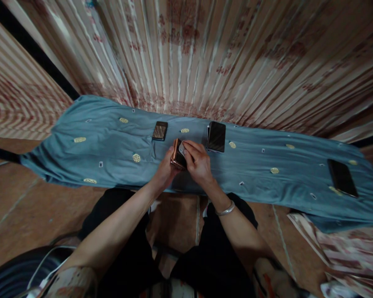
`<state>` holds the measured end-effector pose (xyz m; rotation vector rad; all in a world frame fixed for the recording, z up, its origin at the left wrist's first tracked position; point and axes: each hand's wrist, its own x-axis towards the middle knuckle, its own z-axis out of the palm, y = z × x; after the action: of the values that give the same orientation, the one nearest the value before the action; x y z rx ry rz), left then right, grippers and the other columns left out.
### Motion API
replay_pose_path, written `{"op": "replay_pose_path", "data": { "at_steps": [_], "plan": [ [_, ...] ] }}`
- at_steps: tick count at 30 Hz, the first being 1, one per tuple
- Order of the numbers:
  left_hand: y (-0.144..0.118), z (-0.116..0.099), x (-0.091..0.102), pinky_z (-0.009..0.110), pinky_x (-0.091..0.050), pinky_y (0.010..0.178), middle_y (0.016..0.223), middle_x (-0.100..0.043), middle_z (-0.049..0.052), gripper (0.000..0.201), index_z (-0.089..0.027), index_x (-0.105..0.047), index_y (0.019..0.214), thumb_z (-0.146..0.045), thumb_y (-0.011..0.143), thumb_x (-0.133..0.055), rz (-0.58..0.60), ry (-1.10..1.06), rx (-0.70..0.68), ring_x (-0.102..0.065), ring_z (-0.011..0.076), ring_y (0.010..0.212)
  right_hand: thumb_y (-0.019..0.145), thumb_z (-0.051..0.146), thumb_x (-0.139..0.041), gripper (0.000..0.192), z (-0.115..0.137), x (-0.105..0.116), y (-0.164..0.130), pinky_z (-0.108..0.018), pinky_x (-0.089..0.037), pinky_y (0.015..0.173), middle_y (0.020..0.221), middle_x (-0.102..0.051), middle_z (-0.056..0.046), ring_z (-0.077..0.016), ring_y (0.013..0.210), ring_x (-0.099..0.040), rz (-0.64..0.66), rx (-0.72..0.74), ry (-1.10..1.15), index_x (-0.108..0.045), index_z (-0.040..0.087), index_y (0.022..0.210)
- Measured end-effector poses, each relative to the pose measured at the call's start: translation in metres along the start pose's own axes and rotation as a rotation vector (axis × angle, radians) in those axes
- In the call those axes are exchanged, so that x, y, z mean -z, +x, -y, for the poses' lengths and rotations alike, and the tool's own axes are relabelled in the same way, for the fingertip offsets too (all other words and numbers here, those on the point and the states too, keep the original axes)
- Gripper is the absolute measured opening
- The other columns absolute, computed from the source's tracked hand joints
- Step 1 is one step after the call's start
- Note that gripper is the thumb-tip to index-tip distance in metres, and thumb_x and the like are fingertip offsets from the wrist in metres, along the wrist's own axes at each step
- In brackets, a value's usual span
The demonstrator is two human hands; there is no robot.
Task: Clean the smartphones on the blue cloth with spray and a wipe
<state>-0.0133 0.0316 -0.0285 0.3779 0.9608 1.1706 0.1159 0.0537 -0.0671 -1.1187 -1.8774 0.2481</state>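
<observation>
My left hand [165,169] grips a phone with a gold-brown edge [175,155] from the left, holding it tilted above a blue cloth [105,145]. My right hand [199,162] covers the phone's right side, with fingers pressed on a small pale piece [182,147] at its top; what that piece is I cannot tell. A silver bangle [225,210] sits on my right wrist. Both hands touch the same phone.
On the blue cloth lie a small dark phone [159,130], a larger stack of dark phones [216,136] and another dark phone [342,177] far right. Striped curtains [205,54] hang behind. Brown tiled floor [15,207] and my black-clad knees lie below.
</observation>
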Motion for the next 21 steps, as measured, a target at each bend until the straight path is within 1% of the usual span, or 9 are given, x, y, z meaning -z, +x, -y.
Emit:
{"op": "replay_pose_path", "data": {
  "at_steps": [1,3,7,11,15,18,21],
  "plan": [
    [0.002,0.003,0.002,0.031,-0.058,0.079,0.098,-0.077,0.006,0.037,-0.015,-0.068,0.123,-0.034,0.106,-0.042,0.019,-0.009,-0.013,-0.07,0.0184,0.085,0.108,0.033,-0.044,0.037,0.002,0.0,0.001,-0.046,-0.053,0.11,0.133,-0.073,-0.011,-0.0254,0.12,-0.067,0.009,0.01,0.007,-0.073,0.023,0.129],
    [0.005,0.01,0.007,0.034,-0.059,0.086,0.104,-0.076,0.006,0.036,-0.017,-0.068,0.126,-0.038,0.103,-0.049,0.063,-0.026,-0.041,-0.071,0.0211,0.096,0.108,0.032,-0.043,0.038,0.005,0.001,0.002,-0.046,-0.052,0.111,0.135,-0.072,-0.011,-0.0251,0.124,-0.065,0.024,0.034,0.02,-0.071,0.023,0.132],
    [0.009,0.02,0.014,0.04,-0.059,0.092,0.111,-0.076,0.008,0.038,-0.018,-0.068,0.126,-0.042,0.099,-0.056,0.102,0.008,-0.08,-0.07,0.0257,0.107,0.108,0.033,-0.044,0.038,0.005,0.003,0.005,-0.046,-0.052,0.111,0.135,-0.072,-0.01,-0.0249,0.124,-0.066,0.029,0.05,0.034,-0.071,0.023,0.132],
    [0.009,0.025,0.017,0.039,-0.06,0.092,0.121,-0.074,0.008,0.042,-0.02,-0.065,0.132,-0.044,0.099,-0.059,0.127,0.051,-0.098,-0.069,0.0259,0.111,0.107,0.032,-0.045,0.035,0.001,0.005,0.009,-0.045,-0.054,0.109,0.13,-0.075,-0.01,-0.025,0.121,-0.068,0.017,0.029,0.07,-0.073,0.023,0.126],
    [0.012,0.028,0.021,0.038,-0.06,0.092,0.131,-0.07,0.006,0.043,-0.024,-0.063,0.136,-0.045,0.099,-0.06,0.152,0.11,-0.146,-0.066,0.0252,0.118,0.107,0.031,-0.047,0.032,0.0,0.009,0.013,-0.043,-0.055,0.106,0.123,-0.077,-0.009,-0.0245,0.117,-0.069,0.037,0.049,0.054,-0.073,0.023,0.123],
    [0.015,0.028,0.022,0.038,-0.059,0.095,0.136,-0.068,0.006,0.042,-0.024,-0.064,0.134,-0.047,0.098,-0.06,0.144,0.121,-0.186,-0.065,0.0248,0.121,0.107,0.028,-0.044,0.034,0.002,0.012,0.012,-0.045,-0.053,0.108,0.128,-0.075,-0.008,-0.0245,0.12,-0.067,0.076,0.099,-0.001,-0.071,0.024,0.127],
    [0.014,0.025,0.02,0.04,-0.056,0.101,0.135,-0.069,0.008,0.042,-0.02,-0.065,0.132,-0.046,0.101,-0.056,0.116,0.125,-0.186,-0.064,0.0247,0.123,0.106,0.023,-0.042,0.036,0.006,0.014,0.01,-0.046,-0.052,0.11,0.133,-0.072,-0.01,-0.0251,0.122,-0.065,0.09,0.157,-0.038,-0.071,0.023,0.128]
  ]
}}
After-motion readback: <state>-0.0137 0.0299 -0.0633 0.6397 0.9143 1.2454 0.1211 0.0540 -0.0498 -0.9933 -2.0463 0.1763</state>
